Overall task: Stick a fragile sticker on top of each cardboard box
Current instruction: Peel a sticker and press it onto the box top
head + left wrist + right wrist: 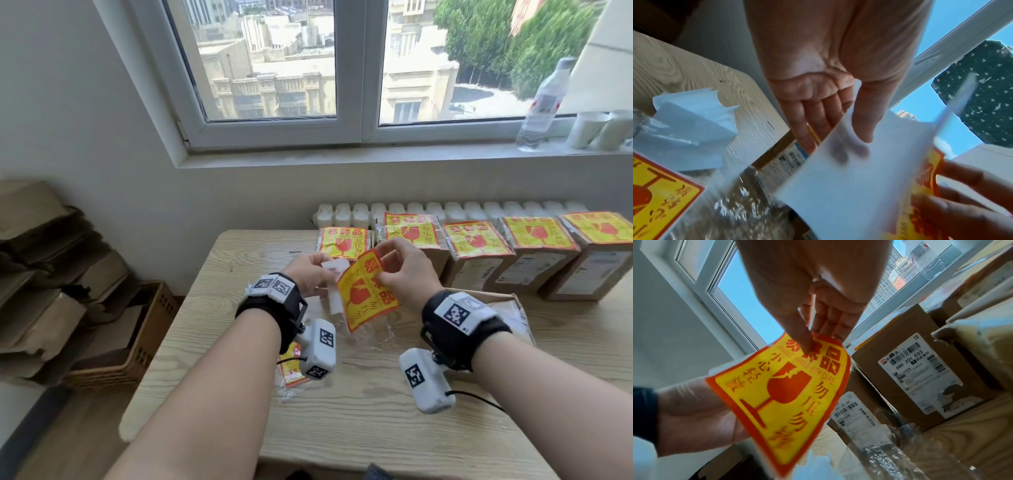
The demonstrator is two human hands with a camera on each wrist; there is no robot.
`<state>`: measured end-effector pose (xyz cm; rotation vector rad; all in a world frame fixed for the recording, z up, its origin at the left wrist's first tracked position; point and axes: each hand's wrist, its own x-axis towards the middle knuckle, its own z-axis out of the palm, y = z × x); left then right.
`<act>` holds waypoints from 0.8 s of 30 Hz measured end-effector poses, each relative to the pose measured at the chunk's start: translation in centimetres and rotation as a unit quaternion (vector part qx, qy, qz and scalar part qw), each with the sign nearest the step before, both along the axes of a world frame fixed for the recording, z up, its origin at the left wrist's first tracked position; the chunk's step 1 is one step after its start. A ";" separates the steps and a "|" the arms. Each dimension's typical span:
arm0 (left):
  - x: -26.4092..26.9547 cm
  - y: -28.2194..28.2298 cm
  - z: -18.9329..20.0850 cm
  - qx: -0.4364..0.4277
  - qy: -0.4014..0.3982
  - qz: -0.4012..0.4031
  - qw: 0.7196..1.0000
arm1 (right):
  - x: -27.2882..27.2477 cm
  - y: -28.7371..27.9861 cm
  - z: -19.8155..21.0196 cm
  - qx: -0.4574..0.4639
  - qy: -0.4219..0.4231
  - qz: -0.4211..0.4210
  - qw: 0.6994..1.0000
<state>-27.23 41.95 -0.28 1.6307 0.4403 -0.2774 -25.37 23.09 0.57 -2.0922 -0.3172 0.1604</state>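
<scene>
Flattened cartons (44,274): stacked on the floor at far left, beside a brown crate (137,346).
Desk (359,411): light wood grain, set below the window (274,68) and in front of a white radiator (445,209).
Spare stickers (291,368): a small pack in clear wrap lying on the desk under the left wrist.
Left hand (308,274): raised over the desk, thumb and fingers pinching the white backing paper (334,287); in the left wrist view the thumb lies on the sheet's near face and the fingers sit behind it.
Backing paper: partly separated from the sticker, its free part hanging toward the left hand.
Fragile sticker (366,291): yellow with a red border and a broken-glass symbol, held in the air between both hands, curled, printed face toward the person.
Right hand (407,270): thumb and fingers gripping the sticker's upper edge; the right wrist view shows the thumb tip pressed on the printed face.
Clear plastic wrap (370,332): crumpled on the desk beneath the sticker.
Open carton (517,308): on the desk just beyond the right wrist, flaps up.
Cardboard boxes (479,260): five in a row along the desk's far edge, each with a fragile sticker on its top.
Water bottle (544,102): upright on the windowsill at right, next to paper cups (585,130).
</scene>
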 end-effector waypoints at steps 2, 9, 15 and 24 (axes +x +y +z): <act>0.5 1.7 -0.1 -0.003 0.004 0.007 1.000 | 0.6 0.9 -0.1 0.002 0.007 -0.010 1.000; 2.7 7.5 -0.6 0.026 0.017 0.048 0.998 | 2.6 4.7 -0.4 0.029 0.017 -0.034 0.999; 4.0 13.5 -3.6 0.133 0.064 0.117 0.982 | 4.2 6.8 -1.3 0.032 0.005 -0.060 0.998; 5.3 15.5 -8.2 0.299 0.181 0.025 0.937 | 4.9 8.2 -3.0 0.019 0.036 -0.055 0.998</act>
